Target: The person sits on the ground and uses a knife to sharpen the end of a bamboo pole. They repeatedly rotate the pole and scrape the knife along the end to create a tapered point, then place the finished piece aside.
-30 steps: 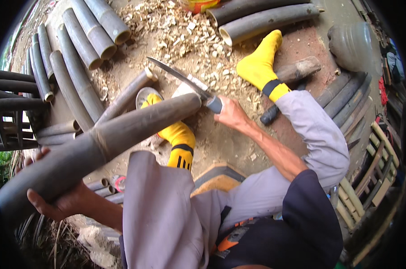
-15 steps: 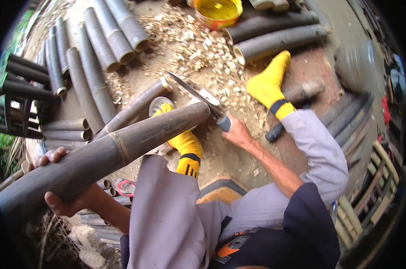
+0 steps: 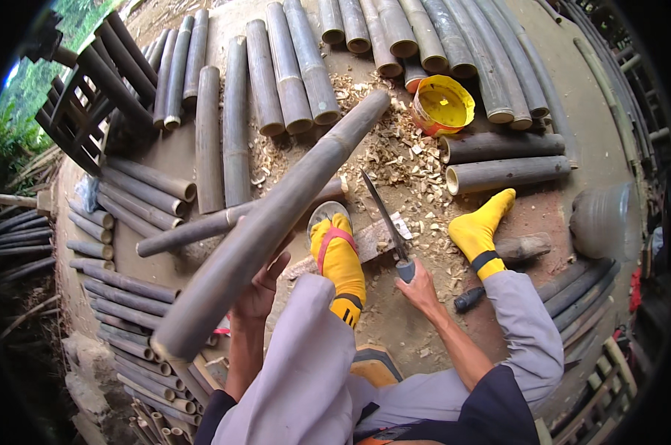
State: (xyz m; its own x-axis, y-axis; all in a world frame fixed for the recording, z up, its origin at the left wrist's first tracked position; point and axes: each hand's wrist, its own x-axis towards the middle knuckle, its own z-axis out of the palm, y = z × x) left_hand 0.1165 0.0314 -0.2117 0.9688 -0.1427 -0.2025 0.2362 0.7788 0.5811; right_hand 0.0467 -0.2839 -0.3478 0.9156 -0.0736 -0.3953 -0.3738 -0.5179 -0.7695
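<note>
A thick dark bamboo pole (image 3: 280, 211) slants across the middle, raised off the ground, its near end at the lower left and its far end beside the wood chips. Beneath its nearer half, my left hand (image 3: 259, 291) holds it from below, partly hidden by the pole, with some fingers showing at its right side. My right hand (image 3: 421, 288) is closed round the grey handle of a machete (image 3: 384, 211). The blade points up and to the left, apart from the pole, over a wooden block (image 3: 372, 241) on the ground.
Wood chips (image 3: 402, 159) litter the ground ahead, near a yellow bucket (image 3: 443, 105). Cut bamboo lengths (image 3: 294, 74) lie in rows at the back, with a stack of bamboo (image 3: 131, 297) on the left. My yellow-socked feet (image 3: 339, 256) flank the machete. A large clear plastic container (image 3: 602, 222) stands right.
The pole has swung to a steeper slant, its far end moving away from me and off the blade. My left hand has shifted right along it. The machete is still in my right hand.
</note>
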